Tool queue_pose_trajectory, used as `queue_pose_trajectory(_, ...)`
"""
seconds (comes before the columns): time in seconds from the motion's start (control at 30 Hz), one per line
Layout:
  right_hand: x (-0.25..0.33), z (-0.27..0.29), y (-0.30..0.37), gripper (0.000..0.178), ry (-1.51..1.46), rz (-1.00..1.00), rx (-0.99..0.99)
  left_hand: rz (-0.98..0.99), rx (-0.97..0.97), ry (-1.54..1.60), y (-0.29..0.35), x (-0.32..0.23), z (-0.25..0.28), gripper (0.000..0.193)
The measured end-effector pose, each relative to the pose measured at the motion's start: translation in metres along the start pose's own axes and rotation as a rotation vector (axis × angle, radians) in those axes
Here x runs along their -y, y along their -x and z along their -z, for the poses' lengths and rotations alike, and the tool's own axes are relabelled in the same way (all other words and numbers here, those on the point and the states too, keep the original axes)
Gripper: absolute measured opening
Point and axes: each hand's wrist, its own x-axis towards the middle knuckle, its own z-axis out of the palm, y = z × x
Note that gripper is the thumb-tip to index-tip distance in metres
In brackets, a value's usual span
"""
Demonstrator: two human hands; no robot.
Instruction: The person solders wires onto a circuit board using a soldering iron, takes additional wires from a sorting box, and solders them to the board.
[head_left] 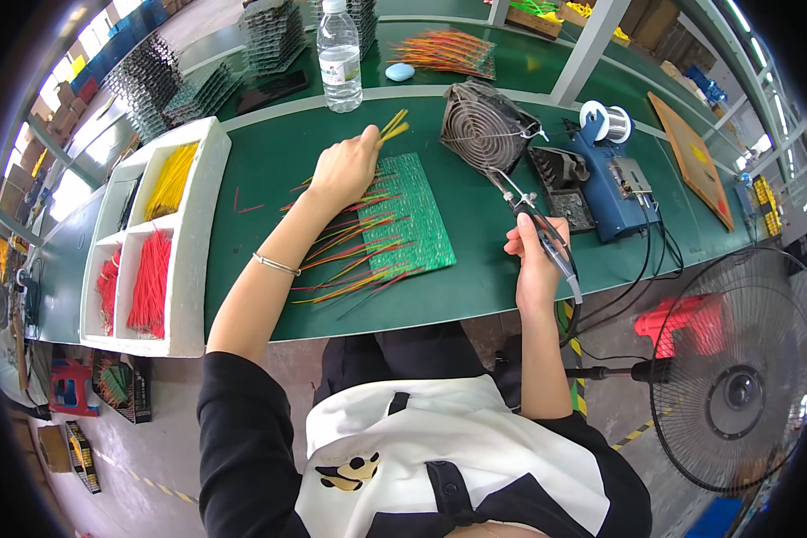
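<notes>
My left hand (344, 170) is closed on a small bunch of yellow wires (394, 124), whose ends poke out past the fingertips. It hovers at the far left corner of a green circuit board panel (424, 215). Red, yellow and dark wires (348, 260) lie in rows along the panel's left side, their free ends reaching left over the bench. In my right hand (540, 269) is a soldering iron (556, 255), gripped by its handle. Its tip end points away from me toward a small square fan, to the right of the panel.
Left stands a white foam box (208, 224) with yellow and red wires in compartments. Beyond are a water bottle (339, 72), stacked boards (273, 40) and a wired panel (444, 52). Right are the square fan (486, 130), a blue soldering unit (614, 184), a solder spool (606, 123) and a floor fan (735, 386).
</notes>
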Motion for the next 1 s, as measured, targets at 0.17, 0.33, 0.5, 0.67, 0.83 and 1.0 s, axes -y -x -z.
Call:
queue_pose_trajectory(0.17, 0.0, 0.003, -0.002, 0.025, -0.011, 0.003, -0.004, -0.079, -0.01, -0.017, 0.005, -0.009, 0.016, 0.01)
queue_pose_trajectory(0.33, 0.002, 0.002, -0.003, 0.018, -0.025, -0.021, 0.005, 0.125, -0.125, 0.117, 0.008, 0.007, 0.043, 0.013)
queue_pose_trajectory(0.5, 0.013, -0.007, -0.012, 0.014, -0.078, -0.082, 0.124, 0.219, 0.095, 0.102, 0.022, 0.01, 0.057, 0.019)
queue_pose_trajectory(0.67, 0.019, -0.024, -0.028, 0.016, -0.018, -0.036, 0.184, 0.26, 0.074, 0.465, 0.041, 0.035, 0.041, 0.022)
queue_pose_trajectory(0.83, 0.004, -0.026, -0.028, 0.016, -0.08, -0.063, 0.173, 0.143, 0.073, 0.594, 0.032, 0.032, 0.028, 0.021)
queue_pose_trajectory(1.0, -0.001, -0.038, -0.023, 0.017, -0.003, -0.061, 0.19, 0.179, 0.105, 0.545, 0.035, 0.03, 0.026, 0.021)
